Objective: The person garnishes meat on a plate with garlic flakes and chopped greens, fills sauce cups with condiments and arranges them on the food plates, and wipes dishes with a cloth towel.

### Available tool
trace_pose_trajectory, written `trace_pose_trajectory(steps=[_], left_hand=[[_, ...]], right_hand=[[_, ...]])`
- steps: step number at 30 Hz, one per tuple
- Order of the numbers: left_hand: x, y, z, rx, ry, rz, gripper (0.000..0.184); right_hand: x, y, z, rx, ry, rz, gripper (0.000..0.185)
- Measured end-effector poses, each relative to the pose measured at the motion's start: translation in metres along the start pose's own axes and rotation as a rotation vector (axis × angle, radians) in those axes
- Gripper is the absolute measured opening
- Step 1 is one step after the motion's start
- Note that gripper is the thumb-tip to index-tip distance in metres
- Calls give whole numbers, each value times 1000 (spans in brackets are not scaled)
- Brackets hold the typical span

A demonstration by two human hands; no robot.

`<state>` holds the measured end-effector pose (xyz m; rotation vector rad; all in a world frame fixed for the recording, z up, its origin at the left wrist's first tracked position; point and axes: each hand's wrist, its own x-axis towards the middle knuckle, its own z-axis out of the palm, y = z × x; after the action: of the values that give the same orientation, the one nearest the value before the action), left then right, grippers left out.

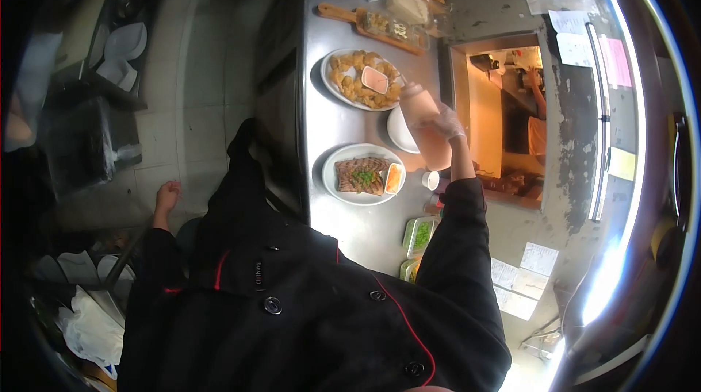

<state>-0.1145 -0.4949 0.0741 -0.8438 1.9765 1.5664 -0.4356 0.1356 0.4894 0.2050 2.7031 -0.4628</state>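
Observation:
My right hand (444,123), in a clear glove, grips a squeeze bottle (429,129) of pinkish-orange sauce. The bottle leans over the counter, its tip close to the edge of an oval plate of golden fried pieces (350,93). On that plate sits a small square cup of pink sauce (374,79). A white bowl (401,129) is partly hidden behind the bottle. Nearer me lies a plate (334,191) with grilled meat (359,175), chopped greens and a cup of orange sauce (393,178). My left hand (168,195) hangs away from the counter, fingers loosely curled, nothing seen in it.
On the steel counter (321,129) stand a small white cup (431,180), a tub of chopped greens (420,235) and a wooden board (365,25) with containers. Another person's arm (539,93) shows through the wall opening. Bowls (125,41) sit on the left.

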Motion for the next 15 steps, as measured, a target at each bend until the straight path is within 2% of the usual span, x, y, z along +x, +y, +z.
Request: trace_pose_trajectory(steps=[3,7,10,13,15], left_hand=[[-1,12,-2,5,15,7,29],[3,14,-6,-2,-4,42,27],[1,23,-9,33,0,52,27],[-10,44,-10,80,20,38,27],[-16,45,-9,107,18,16,27]], right_hand=[[9,38,17,185,38,-48,67],[-5,32,24,607,-14,-93,63],[-16,16,17,587,-28,-82,59],[-23,6,19,508,87,-124,61],[-25,4,22,675,83,-201,63]])
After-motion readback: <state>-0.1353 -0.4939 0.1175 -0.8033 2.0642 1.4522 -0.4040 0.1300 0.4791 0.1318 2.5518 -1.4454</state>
